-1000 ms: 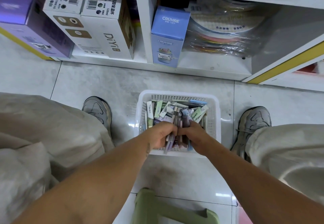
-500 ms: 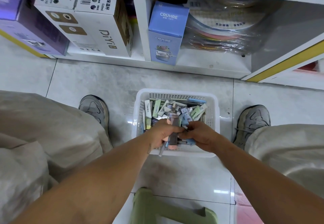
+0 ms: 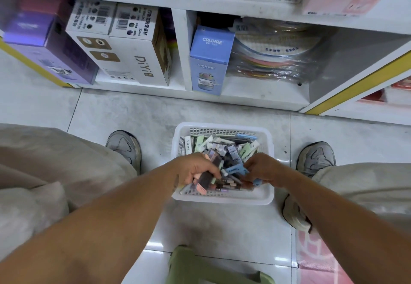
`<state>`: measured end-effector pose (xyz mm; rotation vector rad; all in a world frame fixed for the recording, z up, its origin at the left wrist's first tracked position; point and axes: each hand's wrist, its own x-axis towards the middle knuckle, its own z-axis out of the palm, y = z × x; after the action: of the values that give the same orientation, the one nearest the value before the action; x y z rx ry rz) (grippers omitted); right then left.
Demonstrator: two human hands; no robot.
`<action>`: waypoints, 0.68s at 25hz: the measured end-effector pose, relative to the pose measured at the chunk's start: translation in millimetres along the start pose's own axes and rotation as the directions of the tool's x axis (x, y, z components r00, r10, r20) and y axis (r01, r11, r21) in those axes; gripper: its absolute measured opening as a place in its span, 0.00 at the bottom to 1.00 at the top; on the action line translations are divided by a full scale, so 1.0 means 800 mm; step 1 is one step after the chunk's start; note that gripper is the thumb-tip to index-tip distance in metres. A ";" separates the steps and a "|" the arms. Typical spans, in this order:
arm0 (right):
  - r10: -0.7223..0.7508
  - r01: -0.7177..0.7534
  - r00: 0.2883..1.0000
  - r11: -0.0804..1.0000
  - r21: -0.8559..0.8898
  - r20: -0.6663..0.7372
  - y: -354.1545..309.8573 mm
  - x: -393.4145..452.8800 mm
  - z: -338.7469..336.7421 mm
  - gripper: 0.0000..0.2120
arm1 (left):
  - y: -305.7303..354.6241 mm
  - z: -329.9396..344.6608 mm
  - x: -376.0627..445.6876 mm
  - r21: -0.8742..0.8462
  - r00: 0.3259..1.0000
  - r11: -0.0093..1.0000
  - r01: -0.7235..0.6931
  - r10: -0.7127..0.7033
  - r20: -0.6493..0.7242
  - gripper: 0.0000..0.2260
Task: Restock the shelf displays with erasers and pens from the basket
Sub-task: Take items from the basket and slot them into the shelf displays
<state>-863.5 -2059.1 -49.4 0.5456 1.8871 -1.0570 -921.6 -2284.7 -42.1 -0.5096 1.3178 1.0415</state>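
A white plastic basket (image 3: 222, 198) sits on the floor between my feet, full of erasers (image 3: 245, 151) and pens (image 3: 229, 186). My left hand (image 3: 191, 168) grips a bundle of pink and dark erasers (image 3: 205, 178) over the basket's left side. My right hand (image 3: 263, 168) is inside the basket on the right, its fingers curled round blue erasers (image 3: 236, 169); what else it holds is hidden.
The white shelf unit (image 3: 262, 103) stands just beyond the basket, with white DiYi boxes (image 3: 142, 66), a blue CRUHRE box (image 3: 210, 61) and wrapped coloured sheets (image 3: 275, 61). A green stool (image 3: 193, 266) is under my arms, and a shoe (image 3: 124, 146) flanks the basket.
The view tilted up, showing a higher shelf. My hands moved apart; the left hand now holds pink and dark erasers, the right hand shifted right among the blue ones.
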 end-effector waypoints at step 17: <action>0.021 -0.036 0.999 0.925 0.378 0.044 -0.090 -0.113 -0.020 0.08 | 0.049 0.041 -0.116 0.249 0.960 0.933 -0.259 0.277 -0.039 0.16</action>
<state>-875.5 -2080.6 64.6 0.7633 1.6401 -1.4153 -929.1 -2269.4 62.1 -0.1875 1.5877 1.0723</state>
